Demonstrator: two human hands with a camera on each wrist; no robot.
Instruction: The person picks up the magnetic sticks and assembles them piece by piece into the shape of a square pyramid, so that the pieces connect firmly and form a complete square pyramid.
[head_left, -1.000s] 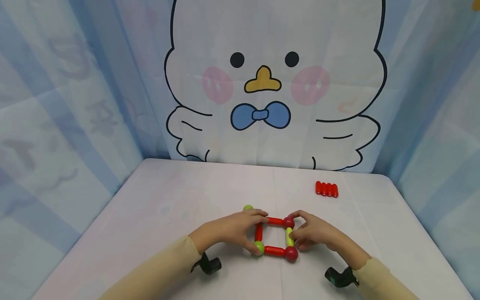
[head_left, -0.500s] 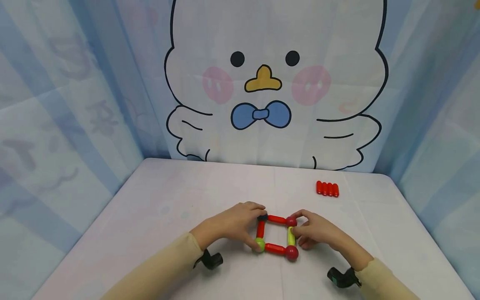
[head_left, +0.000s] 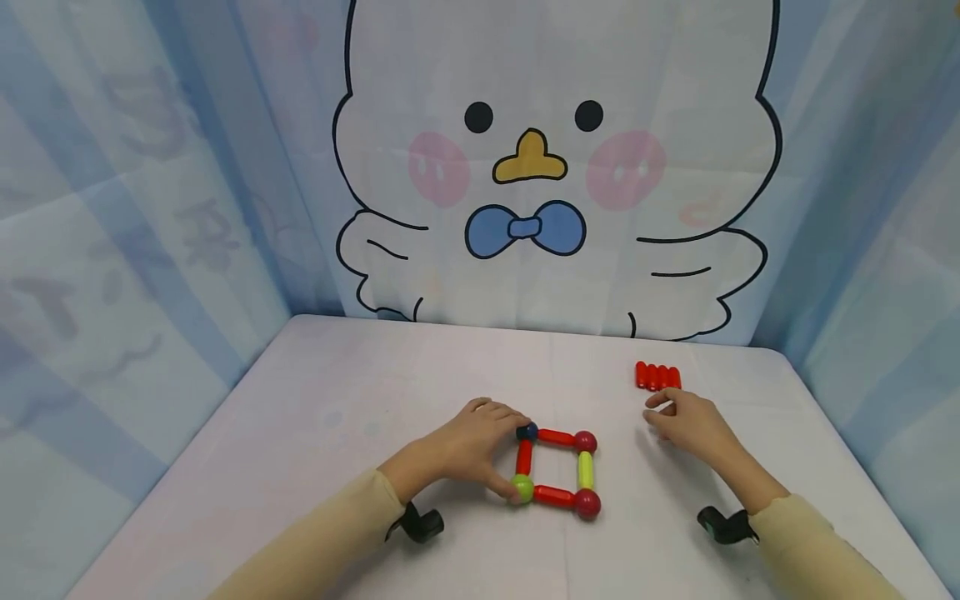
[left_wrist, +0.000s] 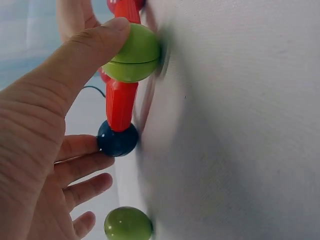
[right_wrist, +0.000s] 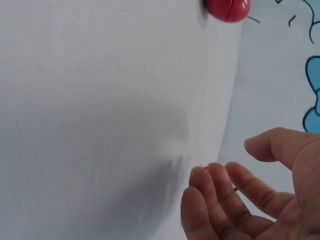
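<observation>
A square of magnetic rods and balls lies mid-table. Its sides are red rods (head_left: 555, 497) and one yellow-green rod (head_left: 586, 471); red balls (head_left: 587, 504) mark the right corners. My left hand (head_left: 480, 446) spans the left side, its thumb on the green ball (left_wrist: 134, 52) and its index fingertip against the dark blue ball (left_wrist: 118, 138), pinching the red rod (left_wrist: 121, 105) lengthwise between them. My right hand (head_left: 693, 429) is off the square, over the table just in front of several red rods (head_left: 657, 376); its fingers are loosely bent, with nothing between them and the thumb.
A loose green ball (left_wrist: 128, 224) rests beyond the left fingers, hidden behind that hand in the head view. The white table (head_left: 360, 367) is bounded by a blue curtain (head_left: 150, 208) with a cartoon bird at the back.
My right hand has let go of the square's right side and moved right and away toward the red rods. The left hand has stayed on the left side; the blue corner ball now shows.
</observation>
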